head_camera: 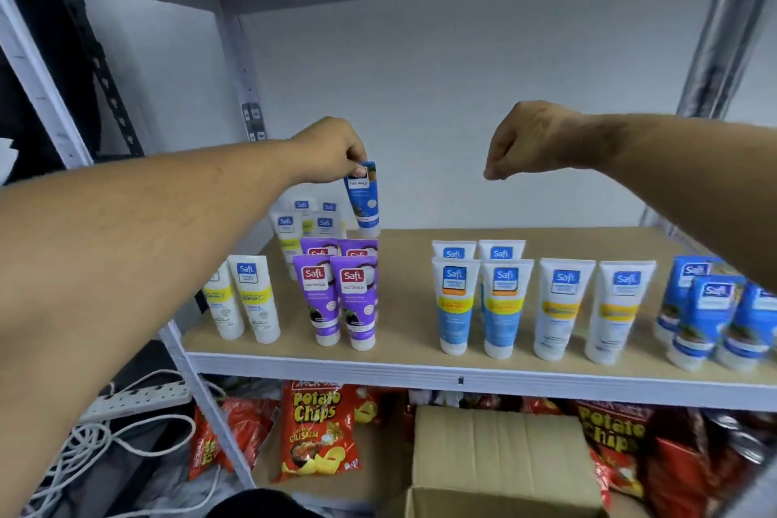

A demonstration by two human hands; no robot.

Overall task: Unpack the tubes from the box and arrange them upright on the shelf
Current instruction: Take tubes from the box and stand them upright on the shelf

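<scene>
Fingers of the left hand pinch a blue tube by its top, cap down behind the purple tubes on the shelf; the right hand hangs clenched, holding nothing.

Both forearms are bare to the hands, sleeveless in view, with no watch or rings showing

The scene is evenly and softly lit, with only faint shadows cast. Straight lines are bowed by wide-angle distortion near the edges. The blue tubes at far right are smeared and slightly blurred.
</scene>
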